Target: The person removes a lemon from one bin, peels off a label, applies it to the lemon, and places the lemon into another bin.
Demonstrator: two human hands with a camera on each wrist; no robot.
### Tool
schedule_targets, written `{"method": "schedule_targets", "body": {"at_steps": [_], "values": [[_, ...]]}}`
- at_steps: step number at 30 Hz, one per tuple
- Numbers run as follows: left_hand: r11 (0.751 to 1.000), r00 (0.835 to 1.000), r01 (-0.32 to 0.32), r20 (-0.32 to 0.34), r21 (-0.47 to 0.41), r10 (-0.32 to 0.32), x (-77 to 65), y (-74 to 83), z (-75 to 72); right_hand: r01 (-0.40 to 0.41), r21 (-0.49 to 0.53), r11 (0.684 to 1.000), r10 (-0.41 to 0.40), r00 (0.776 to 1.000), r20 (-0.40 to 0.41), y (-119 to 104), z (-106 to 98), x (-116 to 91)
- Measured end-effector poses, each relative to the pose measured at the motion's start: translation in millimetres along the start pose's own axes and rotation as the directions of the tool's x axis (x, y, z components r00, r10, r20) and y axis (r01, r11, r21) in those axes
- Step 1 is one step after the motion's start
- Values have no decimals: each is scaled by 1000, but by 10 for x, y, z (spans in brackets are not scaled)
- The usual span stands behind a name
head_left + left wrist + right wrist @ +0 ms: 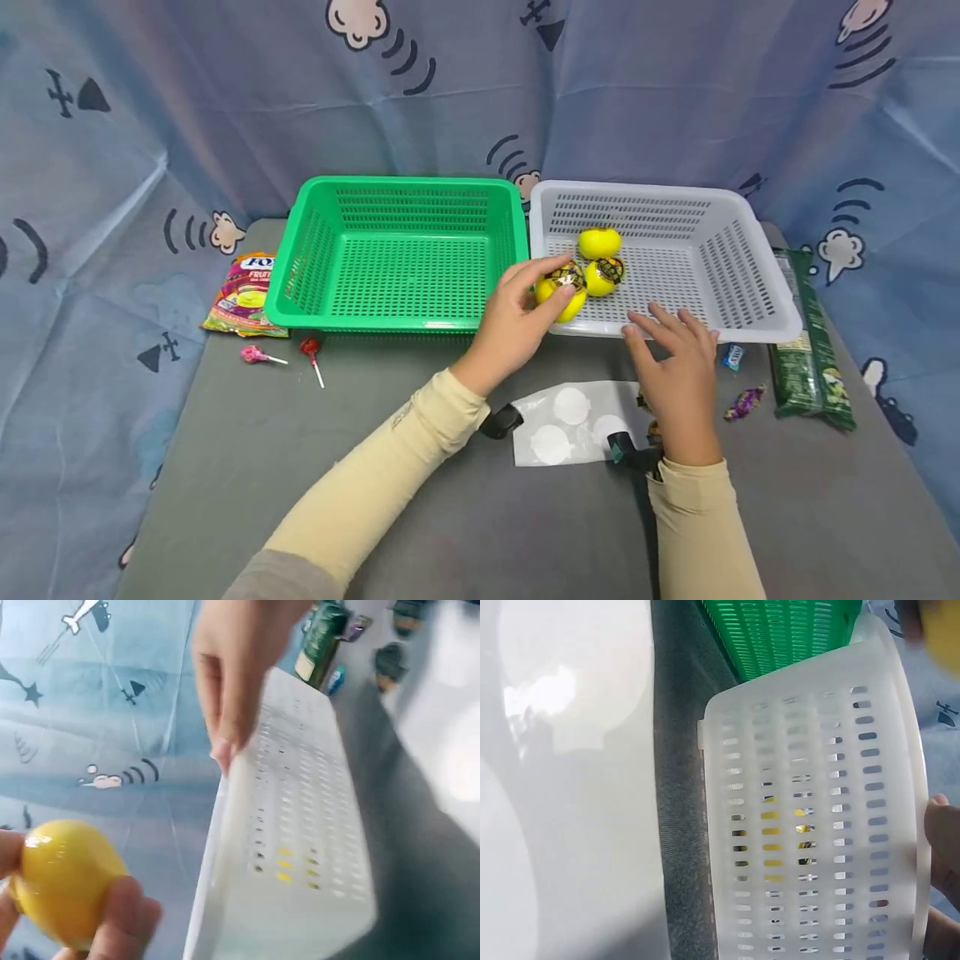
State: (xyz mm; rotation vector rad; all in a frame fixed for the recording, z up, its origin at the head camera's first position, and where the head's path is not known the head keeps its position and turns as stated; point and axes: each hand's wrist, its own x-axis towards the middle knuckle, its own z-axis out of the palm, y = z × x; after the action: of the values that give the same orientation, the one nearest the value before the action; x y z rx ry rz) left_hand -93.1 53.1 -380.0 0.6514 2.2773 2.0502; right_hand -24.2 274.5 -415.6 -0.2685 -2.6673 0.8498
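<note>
My left hand [517,321] holds a shiny yellow ball [572,307] with black print between thumb and fingers, above the front left corner of the white basket [667,330]. In the left wrist view the fingers pinch that ball [67,881] beside the basket's wall. Inside the basket lie two more yellow balls: one plain yellow ball [599,242] and, nearer, one black-printed ball [600,279]. My right hand [675,367] has its fingers spread and touches the basket's front rim. In the right wrist view its fingertips [939,825] rest at that rim.
Left of the white basket stands a green basket [397,323]. Candy bags lie outside: a fruit candy bag [247,296] and a green packet [813,358]. Two lollipops [310,350], a purple wrapped candy [745,403] and a white sheet [528,454] lie in front.
</note>
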Motion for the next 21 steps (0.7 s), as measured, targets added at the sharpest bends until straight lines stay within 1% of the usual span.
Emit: {"method": "schedule_targets", "body": {"at_steps": [2, 4, 6, 10, 12, 13, 14, 17, 19, 21], "values": [[993, 998, 48, 34, 111, -52, 189, 14, 107, 5, -2, 1000, -5, 1000, 6, 8, 15, 6], [970, 992, 97, 55, 223, -112, 332, 4, 202, 12, -1, 1000, -12, 1000, 12, 16, 22, 9], [943, 987, 127, 59, 309, -152, 451, -22, 284, 17, -1, 1000, -17, 1000, 16, 17, 21, 11], [901, 979, 144, 72, 409, -189, 646, -88, 398, 26, 7, 1000, -26, 1000, 11, 9, 17, 11], [885, 973, 142, 101, 443, -207, 723, -115, 429, 25, 7, 1000, -25, 1000, 10, 6, 18, 8], [884, 968, 138, 126, 447, -215, 754, -128, 438, 23, 7, 1000, -23, 1000, 10, 3, 18, 7], [888, 962, 140, 153, 437, -227, 778, -133, 438, 20, 3, 1000, -20, 1000, 12, -1, 16, 6], [917, 947, 153, 212, 368, -243, 812, -127, 413, 14, -1, 1000, -14, 1000, 22, 1, 4, 2], [939, 944, 158, 231, 305, -234, 805, -111, 382, 12, -1, 1000, -12, 1000, 27, 3, -15, 6], [952, 946, 161, 234, 262, -225, 776, -95, 355, 12, -7, 1000, -11, 1000, 28, 14, -32, 8]]}}
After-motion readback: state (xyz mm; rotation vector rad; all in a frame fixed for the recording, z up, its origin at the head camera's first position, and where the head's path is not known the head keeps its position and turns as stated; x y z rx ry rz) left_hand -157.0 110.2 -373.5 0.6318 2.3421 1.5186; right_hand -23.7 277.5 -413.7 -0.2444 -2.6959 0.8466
